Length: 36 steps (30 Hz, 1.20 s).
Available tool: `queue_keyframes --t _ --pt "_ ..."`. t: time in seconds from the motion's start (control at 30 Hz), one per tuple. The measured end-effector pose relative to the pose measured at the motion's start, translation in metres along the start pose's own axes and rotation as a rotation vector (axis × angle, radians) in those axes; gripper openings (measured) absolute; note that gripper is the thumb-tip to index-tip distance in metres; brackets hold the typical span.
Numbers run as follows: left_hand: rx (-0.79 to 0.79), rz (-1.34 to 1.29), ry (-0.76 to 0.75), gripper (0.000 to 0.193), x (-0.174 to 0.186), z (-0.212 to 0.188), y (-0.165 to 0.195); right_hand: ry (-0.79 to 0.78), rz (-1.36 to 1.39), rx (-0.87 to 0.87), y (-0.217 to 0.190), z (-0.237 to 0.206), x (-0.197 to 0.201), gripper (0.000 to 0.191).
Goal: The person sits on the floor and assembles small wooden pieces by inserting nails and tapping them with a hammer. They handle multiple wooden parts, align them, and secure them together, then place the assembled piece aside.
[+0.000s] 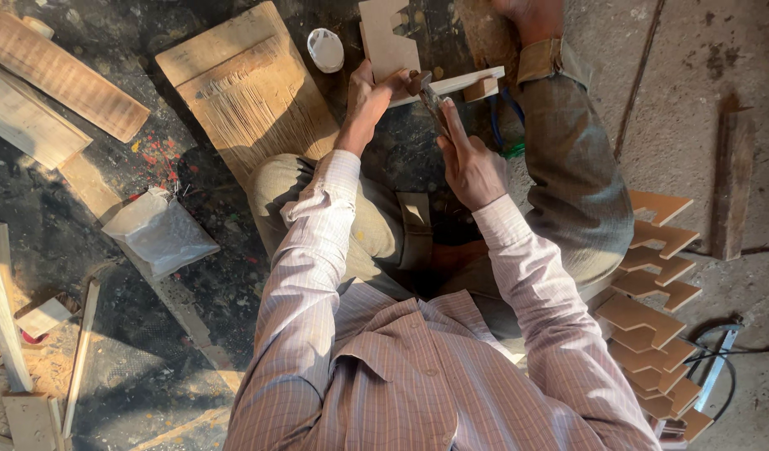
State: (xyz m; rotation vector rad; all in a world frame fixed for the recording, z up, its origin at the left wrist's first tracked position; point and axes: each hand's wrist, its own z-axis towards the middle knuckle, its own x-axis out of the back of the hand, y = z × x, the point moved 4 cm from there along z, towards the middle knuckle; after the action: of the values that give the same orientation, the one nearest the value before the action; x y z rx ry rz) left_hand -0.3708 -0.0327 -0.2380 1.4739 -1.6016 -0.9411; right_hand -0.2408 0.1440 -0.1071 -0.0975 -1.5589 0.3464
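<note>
Dusty workshop floor underfoot. Left hand clamped on pale notched wooden strip, right hand gripping metal pliers at it. Beyond, stacked brown zigzag board cutouts finished; scored plank alongside.

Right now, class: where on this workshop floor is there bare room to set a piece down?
Bare concrete floor lies between the trouser leg and the wooden block. Crowded: stacked notched cut-outs lower right, planks and plastic bag left.
</note>
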Motion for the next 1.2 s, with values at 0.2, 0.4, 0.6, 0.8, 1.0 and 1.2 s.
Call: queue_keyframes --t 0.2,0.4,0.6,0.8,1.0,1.2 --pt "0.029 0.005 0.025 0.054 -0.002 0.002 -0.006 -0.131 0.037 -0.060 0.007 -0.001 -0.005 0.060" --pt "-0.048 -0.332 -0.057 0.046 -0.005 0.001 -0.010 -0.099 0.809 -0.195 0.030 -0.040 -0.017 0.077" --pt "-0.049 -0.863 -0.258 0.033 0.007 -0.039 0.029 -0.590 0.710 -0.775 0.065 -0.083 -0.055 0.107" --pt "-0.102 -1.148 -0.277 0.027 0.015 -0.142 0.090 -0.031 0.635 -0.338 0.030 -0.057 0.002 0.125" --pt "-0.058 -1.142 -0.259 0.028 -0.004 -0.257 0.123 0.424 0.922 0.009 -0.077 -0.079 0.104 0.158" --pt "-0.118 -1.129 -0.231 0.024 0.002 -0.327 0.134 0.487 1.081 0.027 -0.119 -0.116 0.159 0.159"
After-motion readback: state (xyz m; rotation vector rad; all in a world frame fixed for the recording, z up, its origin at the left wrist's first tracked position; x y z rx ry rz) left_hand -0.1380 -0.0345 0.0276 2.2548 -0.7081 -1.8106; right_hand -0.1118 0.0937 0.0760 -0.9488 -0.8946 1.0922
